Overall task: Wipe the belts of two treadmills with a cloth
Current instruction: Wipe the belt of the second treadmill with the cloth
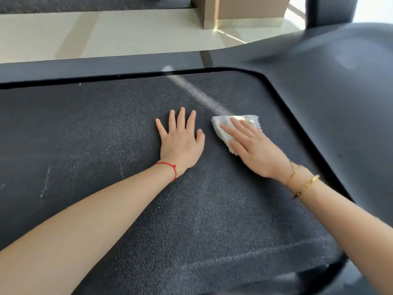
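A dark, rough treadmill belt (106,145) fills most of the view. My left hand (180,141) lies flat on the belt near its middle, fingers straight and spread, holding nothing. Just to its right, my right hand (251,145) presses a folded white cloth (225,128) flat against the belt with straight fingers. The cloth shows beyond my fingertips and at the left of the hand; the rest is hidden under the palm. Pale dusty marks streak the belt at the left and near the front.
The treadmill's smooth dark motor cover (329,86) curves round the belt on the right. A dark side rail (95,64) borders the far edge. Beyond it lie pale floor tiles (106,33) and a beige column base (244,13). A strip of sunlight crosses the belt.
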Demonstrator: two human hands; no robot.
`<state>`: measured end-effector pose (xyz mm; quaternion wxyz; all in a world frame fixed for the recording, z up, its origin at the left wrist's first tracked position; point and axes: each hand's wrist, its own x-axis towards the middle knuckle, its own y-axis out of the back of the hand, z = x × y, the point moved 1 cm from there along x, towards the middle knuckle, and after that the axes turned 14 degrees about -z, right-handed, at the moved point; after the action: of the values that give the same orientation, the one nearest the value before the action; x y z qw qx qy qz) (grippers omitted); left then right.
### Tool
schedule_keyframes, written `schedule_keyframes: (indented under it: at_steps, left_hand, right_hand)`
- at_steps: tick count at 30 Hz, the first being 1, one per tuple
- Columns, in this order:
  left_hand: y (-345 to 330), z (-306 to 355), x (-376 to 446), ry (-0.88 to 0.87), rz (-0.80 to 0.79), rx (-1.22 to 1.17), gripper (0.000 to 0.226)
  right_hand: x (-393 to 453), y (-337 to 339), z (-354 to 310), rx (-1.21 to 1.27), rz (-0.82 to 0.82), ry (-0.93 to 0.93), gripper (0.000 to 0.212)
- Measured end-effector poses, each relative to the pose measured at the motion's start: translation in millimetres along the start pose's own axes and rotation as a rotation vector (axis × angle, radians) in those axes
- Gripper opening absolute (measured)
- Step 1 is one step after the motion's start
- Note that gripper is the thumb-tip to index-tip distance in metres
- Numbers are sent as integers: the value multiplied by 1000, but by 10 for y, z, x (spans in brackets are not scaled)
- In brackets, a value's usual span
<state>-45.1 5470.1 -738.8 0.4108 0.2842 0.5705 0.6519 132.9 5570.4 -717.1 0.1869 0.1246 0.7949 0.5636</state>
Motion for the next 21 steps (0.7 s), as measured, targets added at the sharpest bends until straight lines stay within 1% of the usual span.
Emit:
schedule_keyframes:
  at_steps: [2,6,8,10,13,15,19,21]
  left_hand:
    - [2,-10,-5,-3,2,2,59]
    - [26,-7,-14,-2,-2,-17,58]
    - [34,6,-26,-1,-8,-23,58]
    - [44,12,-32,0,-9,-30,57]
    - [47,14,-38,0,-3,-25,57]
    - [35,7,-44,-2,-3,-21,57]
    - [31,4,-52,-6,-5,-27,57]
    - [30,19,-67,-7,-5,-32,57]
  right_hand:
    - [47,81,244,-4,31,-74,47]
    - [214,209,470,-25,177,-318,40]
    - [225,168,366,5,157,-401,43]
    - [127,55,139,15,93,-363,48]
    - [-211,-122,-245,-56,30,-168,51]
    - [-455,-176,-395,6,-6,-90,51]
    - [-549,-105,-268,6,18,-50,49]
    - [-411,-20,-86,-13,64,-88,47]
